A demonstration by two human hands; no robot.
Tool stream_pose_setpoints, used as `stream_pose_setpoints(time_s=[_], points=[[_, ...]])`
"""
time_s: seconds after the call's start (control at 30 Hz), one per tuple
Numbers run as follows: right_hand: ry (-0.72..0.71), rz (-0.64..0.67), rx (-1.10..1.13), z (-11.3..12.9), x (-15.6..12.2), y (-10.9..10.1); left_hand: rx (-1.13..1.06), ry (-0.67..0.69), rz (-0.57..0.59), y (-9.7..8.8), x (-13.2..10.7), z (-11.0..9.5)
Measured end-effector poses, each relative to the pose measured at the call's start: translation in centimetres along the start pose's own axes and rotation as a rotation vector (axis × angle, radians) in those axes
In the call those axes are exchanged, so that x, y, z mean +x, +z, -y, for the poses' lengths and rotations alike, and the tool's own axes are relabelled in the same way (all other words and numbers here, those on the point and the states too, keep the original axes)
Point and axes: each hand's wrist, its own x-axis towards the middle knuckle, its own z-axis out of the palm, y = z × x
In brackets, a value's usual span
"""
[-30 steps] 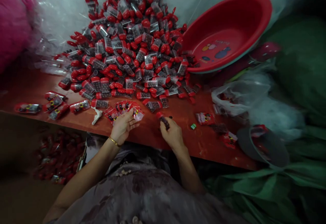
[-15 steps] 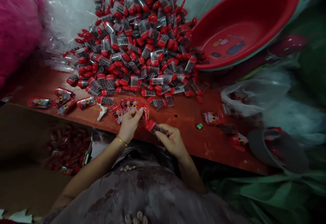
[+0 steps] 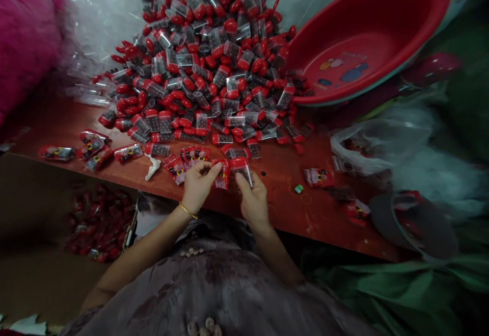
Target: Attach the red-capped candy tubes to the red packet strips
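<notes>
My left hand [image 3: 199, 183], with a gold bangle at its wrist, pinches a red printed wrapper [image 3: 222, 175] between thumb and finger. Just right of it, my right hand [image 3: 252, 201] grips a small clear container with a red cap [image 3: 240, 164], cap pointing away from me. Wrapper and container are side by side; whether they touch, I cannot tell. Several more red wrappers [image 3: 194, 153] lie fanned on the table beyond my left hand. A large heap of the same red-capped containers [image 3: 206, 71] rises behind both hands.
A red basin [image 3: 367, 35] leans tilted at the heap's right. Filled packets [image 3: 95, 147] and a white scrap [image 3: 152, 166] lie leftward on the table [image 3: 275, 198]. A plastic bag [image 3: 382, 142] and a grey tub [image 3: 385, 218] are at right. Below left, a box holds red packets [image 3: 99, 224].
My right hand has turned the container from pointing left to pointing away from me. The wrapper in my left hand has come down and right, showing its printed face.
</notes>
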Motion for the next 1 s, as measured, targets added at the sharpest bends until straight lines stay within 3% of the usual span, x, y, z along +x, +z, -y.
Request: stream_pose_setpoints(time_s=[0.13, 0.3, 0.5, 0.73, 0.87, 1.0], points=[[-0.056, -0.033, -0.021, -0.6, 0.5, 1.5, 0.025, 0.014, 0.034, 0.4, -0.4, -0.1], [-0.072, -0.074, -0.098, 0.1, 1.8, 1.0, 0.014, -0.171, 0.235, -0.4, -0.2, -0.7], [-0.073, -0.084, -0.134, 1.2, 3.6, 0.3, -0.134, -0.431, 0.144, -0.9, 0.2, -1.8], [-0.038, 0.117, -0.049, 0.5, 0.4, -1.7, -0.303, -0.555, 0.055, -0.4, 0.4, -1.7], [0.000, 0.034, -0.020, 0.3, -0.4, -1.5, -0.286, -0.532, 0.086, 0.5, -0.4, -1.6], [-0.049, -0.059, -0.048, 0.8, 0.5, -0.7, -0.239, -0.524, 0.128, 0.7, -1.0, -1.7]])
